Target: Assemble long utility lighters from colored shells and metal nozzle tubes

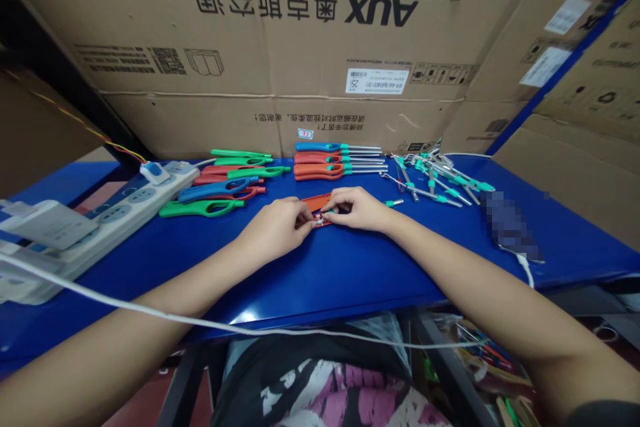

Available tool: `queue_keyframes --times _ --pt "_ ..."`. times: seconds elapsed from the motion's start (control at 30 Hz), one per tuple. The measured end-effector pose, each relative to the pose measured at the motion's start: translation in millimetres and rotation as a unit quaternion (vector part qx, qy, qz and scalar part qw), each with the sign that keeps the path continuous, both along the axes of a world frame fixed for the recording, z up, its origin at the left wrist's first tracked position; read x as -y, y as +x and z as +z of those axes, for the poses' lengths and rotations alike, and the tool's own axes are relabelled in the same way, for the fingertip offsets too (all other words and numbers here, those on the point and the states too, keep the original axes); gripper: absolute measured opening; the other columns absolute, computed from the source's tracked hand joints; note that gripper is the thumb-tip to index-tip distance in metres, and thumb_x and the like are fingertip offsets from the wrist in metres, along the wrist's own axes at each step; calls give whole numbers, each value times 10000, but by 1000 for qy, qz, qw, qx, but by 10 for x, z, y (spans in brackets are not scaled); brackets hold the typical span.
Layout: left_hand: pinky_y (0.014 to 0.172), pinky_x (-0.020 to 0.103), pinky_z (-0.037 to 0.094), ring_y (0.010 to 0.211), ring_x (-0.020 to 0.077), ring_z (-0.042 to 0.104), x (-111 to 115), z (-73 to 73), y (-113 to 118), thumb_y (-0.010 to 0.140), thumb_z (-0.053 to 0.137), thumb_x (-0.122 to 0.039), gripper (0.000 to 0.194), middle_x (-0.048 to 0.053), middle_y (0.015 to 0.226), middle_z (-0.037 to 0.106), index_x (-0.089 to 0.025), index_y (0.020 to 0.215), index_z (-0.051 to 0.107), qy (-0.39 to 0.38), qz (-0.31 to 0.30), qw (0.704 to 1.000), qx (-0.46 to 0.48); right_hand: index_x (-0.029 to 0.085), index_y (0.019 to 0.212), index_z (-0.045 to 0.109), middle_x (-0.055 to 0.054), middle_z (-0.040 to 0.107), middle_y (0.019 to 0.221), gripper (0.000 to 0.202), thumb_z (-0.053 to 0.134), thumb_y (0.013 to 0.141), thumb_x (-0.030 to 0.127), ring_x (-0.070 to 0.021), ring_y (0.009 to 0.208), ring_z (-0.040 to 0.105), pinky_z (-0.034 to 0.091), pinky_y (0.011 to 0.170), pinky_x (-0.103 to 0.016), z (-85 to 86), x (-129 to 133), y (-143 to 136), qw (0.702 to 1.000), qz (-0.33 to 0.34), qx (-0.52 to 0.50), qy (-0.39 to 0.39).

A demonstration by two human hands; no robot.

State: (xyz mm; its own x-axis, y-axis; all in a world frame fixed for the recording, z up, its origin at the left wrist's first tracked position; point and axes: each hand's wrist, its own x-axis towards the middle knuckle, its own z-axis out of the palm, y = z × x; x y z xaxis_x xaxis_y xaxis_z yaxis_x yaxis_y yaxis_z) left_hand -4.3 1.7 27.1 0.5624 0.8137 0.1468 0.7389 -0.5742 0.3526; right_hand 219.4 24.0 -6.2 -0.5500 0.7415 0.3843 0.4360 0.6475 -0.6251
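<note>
Two hands meet on a blue table: the left hand (pixel 277 225) and right hand (pixel 354 208) both pinch a small metal piece (pixel 319 219) against an orange handle (pixel 317 203) lying between them. So small a piece could likely slip from the fingertips.

Both hands, left hand (pixel 276 227) and right hand (pixel 356 208), cover most of an orange handle (pixel 316 202); the tiny part pinched between the fingertips is perhaps metal. At right, a blurred patch (pixel 505 220) masks one object.
</note>
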Motion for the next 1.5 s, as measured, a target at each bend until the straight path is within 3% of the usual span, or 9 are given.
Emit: queue_keyframes --times 0.2,0.4,0.53,0.67,0.87,1.1,1.23,1.5 --pt "690 288 465 777 188 664 -10 11 -30 882 606 -325 170 37 941 697 -223 899 741 5 -8 1000 -7 144 960 759 -49 676 809 209 646 879 300 -121 667 564 432 630 -252 100 38 8 999 -6 35 35" --pt "757 321 496 893 225 652 12 77 -30 895 608 -377 197 43 1017 681 -230 949 728 69 -21 997 -21 152 911 743 -54 720 836 179 609 887 268 -138 704 586 431 660 -267 333 29 198 990 -105 32 92" --pt "911 375 501 1054 253 596 9 30 -7 928 577 -298 201 81 1098 660 -200 1080 666 108 -112 988 17 149 842 733 -43 705 792 139 666 828 271 -130 669 562 418 638 -257 453 57 327 989 -78 128 1" --pt "952 400 500 1107 252 581 33 -21 12 965 514 -243 240 94 1175 642 -216 1165 643 96 -155 983 1 149 862 741 -28 683 749 147 680 816 275 -119 629 539 399 600 -248 513 101 363 981 -52 173 -71" --pt "973 414 506 1193 260 565 55 -19 21 971 483 -192 332 86 1269 620 -256 1264 624 71 -178 981 -22 154 867 743 -38 692 802 219 714 821 367 -136 707 574 418 643 -255 470 78 359 982 -38 170 -67" --pt "900 354 539 1120 234 616 50 -25 25 982 455 -198 295 79 1231 643 -226 1207 644 67 -165 984 -17 152 845 733 -38 685 788 168 704 817 316 -131 682 553 406 622 -258 511 88 367 980 -46 180 -67" --pt "917 372 536 1135 242 617 50 -23 22 979 459 -200 290 76 1225 656 -227 1193 652 71 -168 983 -21 161 809 723 -32 693 779 121 704 802 281 -129 668 553 405 622 -259 547 89 404 975 -61 195 -91" --pt "953 376 512 1136 227 612 -14 -100 5 986 424 -168 322 77 1216 667 -230 1197 659 69 -189 980 12 165 777 693 1 617 656 196 744 768 354 -114 592 488 354 580 -259 511 50 412 964 -93 193 -160"
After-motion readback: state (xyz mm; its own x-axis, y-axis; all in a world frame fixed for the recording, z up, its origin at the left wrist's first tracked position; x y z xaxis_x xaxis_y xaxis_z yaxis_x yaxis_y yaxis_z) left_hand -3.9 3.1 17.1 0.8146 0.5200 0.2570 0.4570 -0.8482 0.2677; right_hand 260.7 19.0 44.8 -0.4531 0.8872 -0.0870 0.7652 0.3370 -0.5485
